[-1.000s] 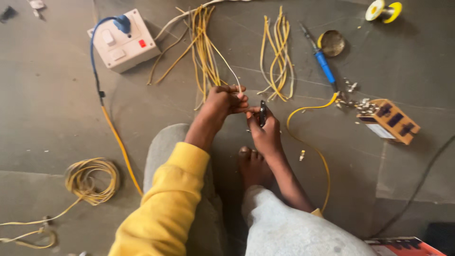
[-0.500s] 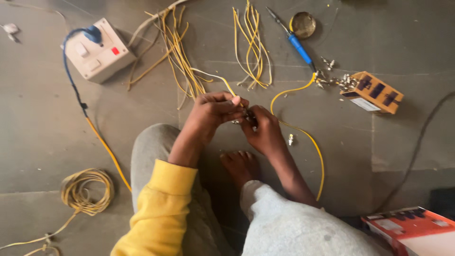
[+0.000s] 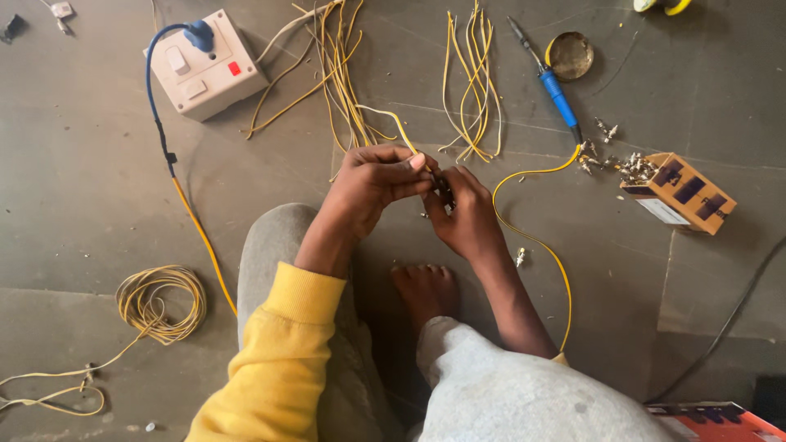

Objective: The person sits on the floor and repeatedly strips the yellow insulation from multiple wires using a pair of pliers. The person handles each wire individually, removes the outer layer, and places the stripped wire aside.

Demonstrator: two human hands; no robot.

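Grey floor below, my left hand (image 3: pixel 372 182) pinches a yellow wire (image 3: pixel 391 119) while my right hand (image 3: pixel 465 214) grips a small tool (image 3: pixel 444 191) at its end.

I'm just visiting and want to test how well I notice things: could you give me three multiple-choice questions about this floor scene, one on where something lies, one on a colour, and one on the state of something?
1. Where does the coil of yellow wire lie?
A. On the floor on the person's left
B. On top of the switch box
C. Inside the cardboard box

2. What colour is the handle of the soldering iron?
A. Red
B. Blue
C. Green

3. How does the small cardboard box stand?
A. Sealed and upright
B. Crushed flat
C. On its side, small metal parts spilled at its mouth

Answers: 1 A, the coil sits on the floor beside the yellow sleeve. 2 B, the handle is plainly blue. 3 C, the box lies tipped with parts scattered beside it.
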